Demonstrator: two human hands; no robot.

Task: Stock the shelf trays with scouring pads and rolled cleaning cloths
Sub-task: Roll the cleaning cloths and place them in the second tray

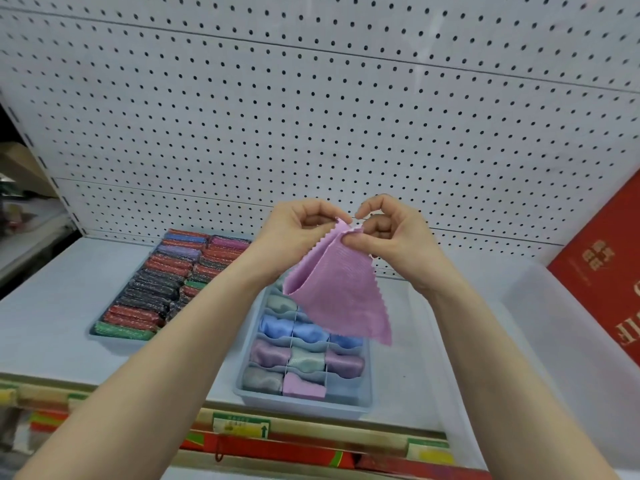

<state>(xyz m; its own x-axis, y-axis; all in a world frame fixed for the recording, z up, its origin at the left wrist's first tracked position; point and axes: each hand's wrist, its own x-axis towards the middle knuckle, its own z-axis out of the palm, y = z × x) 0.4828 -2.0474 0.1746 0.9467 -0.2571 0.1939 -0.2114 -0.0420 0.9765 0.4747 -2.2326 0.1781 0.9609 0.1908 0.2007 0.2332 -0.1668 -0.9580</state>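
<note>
Hanging from both hands above the divided tray (pixel 367 403), the pink cloth (pixel 341 289) is pinched at its top edge: the left hand (pixel 301 226) and the right hand (pixel 388 230) each curl fingers (pixel 349 241) and thumb onto it, close together. It droops down and right, unrolled, its long fall pointing toward the tray's near-right cell, which looks vacant. Rolling seems the next need; both hands are equally near. Left on the shelf (pixel 52 323) sits the scouring pad tray (pixel 104 336), full. A pegboard (pixel 311 116) backs the shelf; a red box (pixel 602 278) leans at right.
</note>
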